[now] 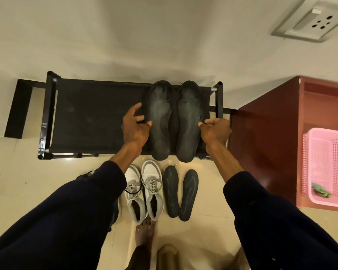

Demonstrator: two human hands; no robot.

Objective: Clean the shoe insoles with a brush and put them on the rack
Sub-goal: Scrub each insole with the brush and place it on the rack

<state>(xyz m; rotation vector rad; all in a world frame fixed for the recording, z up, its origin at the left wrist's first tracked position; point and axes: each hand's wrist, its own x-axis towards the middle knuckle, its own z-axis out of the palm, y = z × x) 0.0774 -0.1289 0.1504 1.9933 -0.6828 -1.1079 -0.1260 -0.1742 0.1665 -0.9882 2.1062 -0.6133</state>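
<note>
Two dark, worn insoles lie side by side on the right part of the black shoe rack (90,117), heels overhanging its front edge. My left hand (135,127) sits at the left edge of the left insole (160,121), fingers spread, thumb tip touching it. My right hand (215,131) is at the right edge of the right insole (187,123), with thumb and curled fingers pinching that edge. A second pair of dark insoles (179,193) lies on the floor below the rack.
A pair of white sneakers (144,191) stands on the tiled floor left of the floor insoles, above my bare foot (144,230). A red-brown cabinet (265,143) holding a pink basket (327,166) stands right of the rack. A wall socket (310,22) is at the upper right.
</note>
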